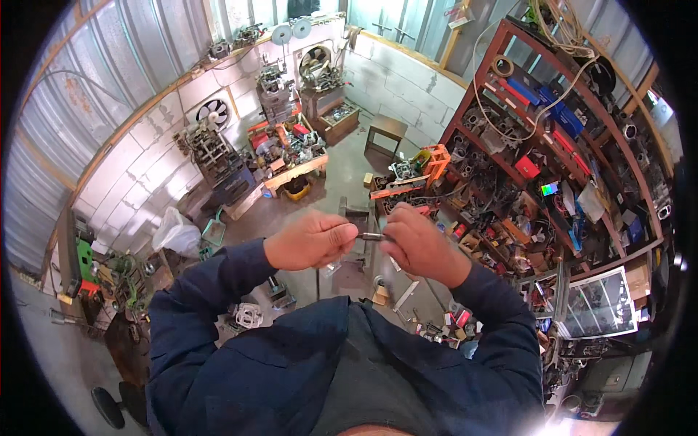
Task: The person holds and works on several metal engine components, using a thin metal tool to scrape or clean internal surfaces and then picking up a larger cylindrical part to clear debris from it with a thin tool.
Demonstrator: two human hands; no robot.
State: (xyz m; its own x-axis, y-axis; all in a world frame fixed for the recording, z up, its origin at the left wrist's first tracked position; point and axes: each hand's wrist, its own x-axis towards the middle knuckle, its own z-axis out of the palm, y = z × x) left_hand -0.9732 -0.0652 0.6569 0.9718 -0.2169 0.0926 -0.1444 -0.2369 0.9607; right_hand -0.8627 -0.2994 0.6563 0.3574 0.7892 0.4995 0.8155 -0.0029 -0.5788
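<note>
My left hand (313, 240) and my right hand (418, 243) are raised in front of my chest. Between them is a short dark metal cylindrical piece (371, 237), with my left thumb and fingers closed on its left end and my right fingers curled round its right end. The right hand is slightly blurred, and a faint streak below it is too smeared to make out. A thin dark rod shows below my left hand; whether it is held, I cannot tell. Beneath the hands is a narrow metal stand or machine part, partly hidden.
Shelves packed with parts and boxes (523, 167) line the right. Cluttered wooden benches (294, 171) and machinery (207, 156) stand ahead and left, with a small stool (385, 134) at the back. A white bag (174, 232) lies left. Boxes and loose parts lie below right.
</note>
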